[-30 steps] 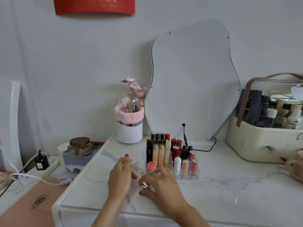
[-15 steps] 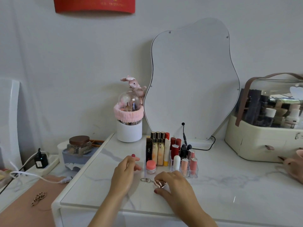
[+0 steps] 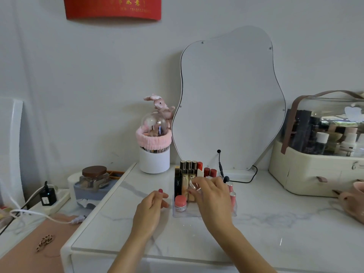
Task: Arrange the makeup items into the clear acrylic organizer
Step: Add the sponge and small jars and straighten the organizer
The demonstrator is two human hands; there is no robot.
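- Right hand reaches over the clear acrylic organizer, fingers curled around a small shiny round item pinched at the fingertips; what the item is, can't tell, too small and part hidden.
- The item is held above the middle of the organizer, in front of the gold tubes; which compartment it is over, can't tell.
- Left hand rests on the white marble bench just left of the organizer, fingers loosely curled, nothing in it, red nail polish visible.
- Organizer sits mid-bench in front of the wavy mirror. Back row: 3 dark tubes with gold caps plus a red lipstick. A tall black tube stands at the left side.
- Small pink-lidded jar stands in the front left compartment, upright.
- 2 red lipsticks upright behind the right hand; pink lipsticks at the right side, partly hidden by the hand.
- White brush holder with pink headband and a pink bunny on a clear dome, left of the mirror.
- Cream cosmetic case with clear lid at far right of the bench.
- Jar with brown lid and a power strip on the lower surface to the left.
- Red banner on the wall, top.
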